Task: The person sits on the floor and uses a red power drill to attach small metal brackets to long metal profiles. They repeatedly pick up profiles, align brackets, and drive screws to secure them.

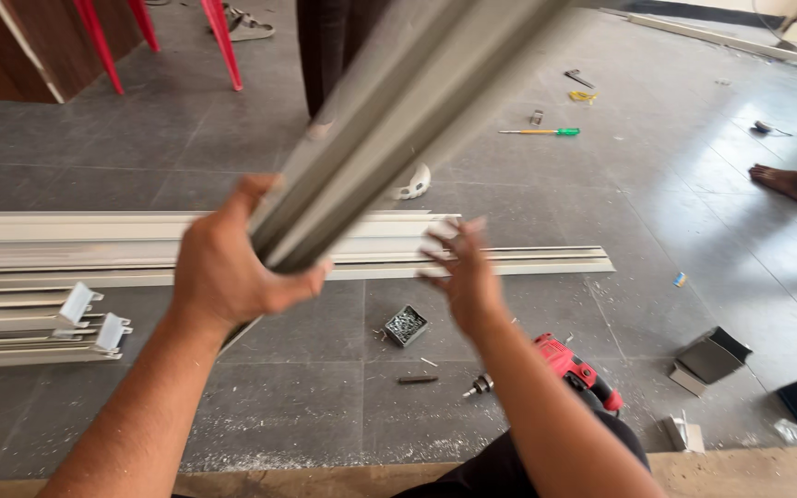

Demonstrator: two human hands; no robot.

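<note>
Head view: left hand (228,272) closed around the near end of a grey metal rail (389,111) raised aslant above the floor (343,424), right hand (468,277) spread open and empty just beside it, apparently to steady it; drill (576,369), screw box (406,325) below.

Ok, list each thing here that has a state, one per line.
left hand: closed around the grey metal profile, which is lifted and tilted
right hand: open, fingers spread, touching nothing
small screw box: open, screws inside, on the floor
red drill: lying on its side
green-handled screwdriver: lying flat
long profiles: laid flat, side by side
</note>
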